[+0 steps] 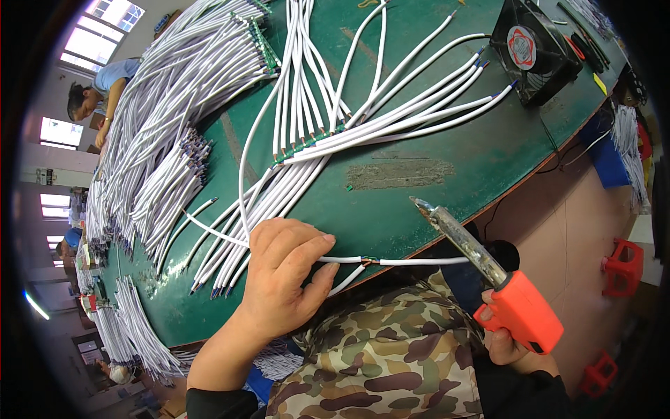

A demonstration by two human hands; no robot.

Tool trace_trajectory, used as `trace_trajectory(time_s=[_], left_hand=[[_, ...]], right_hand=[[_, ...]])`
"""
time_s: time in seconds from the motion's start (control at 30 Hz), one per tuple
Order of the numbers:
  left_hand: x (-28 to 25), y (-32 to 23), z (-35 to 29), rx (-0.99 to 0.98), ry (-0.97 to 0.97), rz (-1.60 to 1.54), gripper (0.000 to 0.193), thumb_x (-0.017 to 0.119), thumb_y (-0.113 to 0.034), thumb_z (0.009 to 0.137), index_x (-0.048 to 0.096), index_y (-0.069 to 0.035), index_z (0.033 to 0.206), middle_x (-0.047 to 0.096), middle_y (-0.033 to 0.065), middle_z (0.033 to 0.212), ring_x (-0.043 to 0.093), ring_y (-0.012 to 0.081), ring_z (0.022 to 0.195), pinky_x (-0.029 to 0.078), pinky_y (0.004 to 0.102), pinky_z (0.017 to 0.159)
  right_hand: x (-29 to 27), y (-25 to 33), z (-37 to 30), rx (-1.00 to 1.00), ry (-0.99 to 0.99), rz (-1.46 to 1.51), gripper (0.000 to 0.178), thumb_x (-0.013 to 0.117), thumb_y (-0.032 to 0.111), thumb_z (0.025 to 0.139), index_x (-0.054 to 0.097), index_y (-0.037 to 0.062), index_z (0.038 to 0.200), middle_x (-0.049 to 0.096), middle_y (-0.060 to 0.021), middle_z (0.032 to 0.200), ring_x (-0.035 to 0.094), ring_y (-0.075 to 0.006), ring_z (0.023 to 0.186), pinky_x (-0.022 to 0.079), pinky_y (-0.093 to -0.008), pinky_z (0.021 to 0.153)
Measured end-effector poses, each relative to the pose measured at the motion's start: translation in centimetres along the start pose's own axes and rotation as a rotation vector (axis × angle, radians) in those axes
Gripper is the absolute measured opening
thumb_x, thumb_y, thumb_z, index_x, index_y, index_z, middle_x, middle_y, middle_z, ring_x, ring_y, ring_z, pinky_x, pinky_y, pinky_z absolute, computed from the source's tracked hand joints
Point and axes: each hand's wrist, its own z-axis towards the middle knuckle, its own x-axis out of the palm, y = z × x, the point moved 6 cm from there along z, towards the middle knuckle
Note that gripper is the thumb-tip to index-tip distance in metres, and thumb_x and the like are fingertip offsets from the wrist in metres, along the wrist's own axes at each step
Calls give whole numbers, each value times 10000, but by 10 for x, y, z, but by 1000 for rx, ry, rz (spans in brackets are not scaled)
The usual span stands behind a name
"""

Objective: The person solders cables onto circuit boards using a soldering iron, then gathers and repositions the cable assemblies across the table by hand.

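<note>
My left hand (pixel 286 276) is closed round white cables by the table's front edge. From its fingertips a white cable (pixel 342 259) runs right to a small green circuit board (pixel 370 261), where bare coloured wires show. Another white cable (pixel 422 262) goes on from the board to the right, passing behind the tool. My right hand (pixel 504 343) grips a soldering iron (pixel 523 311) with a red pistol-like handle. Its metal tip points up and left, above the table edge and apart from the board. Part of the right hand is hidden behind the handle.
A green table (pixel 391 230) carries a row of small boards (pixel 310 144) with white cables, and a large pile of white cables (pixel 188 77) at left. A black fan (pixel 534 52) stands at the far right. Red stools (pixel 622 267) are on the floor. A person (pixel 105 84) leans in at far left.
</note>
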Motion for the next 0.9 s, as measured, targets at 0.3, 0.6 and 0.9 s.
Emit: trace_trajectory(time_s=[0.3,0.6,0.9], left_hand=[[5,-19,-2,74,54,117,450,770,-1,652,615,-41,1072,617,109,916,572,293,812,426,412,723],[22,-37,-16,9,79,109,507,772,13,689,579,-14,1156,630,118,934,572,296,733,448,403,646],[17,-36,-13,-114,9,-121,402,685,120,724,609,-18,1093,682,154,1025,596,268,750,471,362,626]], right_hand=[[0,-6,14,91,-133,32,323,639,361,915,667,46,979,630,-69,836,630,-270,706,493,-349,619],[34,-41,28,59,19,148,663,501,487,999,496,-81,1340,619,-196,1250,596,-282,1156,467,-391,979],[56,-23,42,-44,2,287,534,604,473,956,658,-28,1134,676,-118,900,673,-288,796,538,-360,698]])
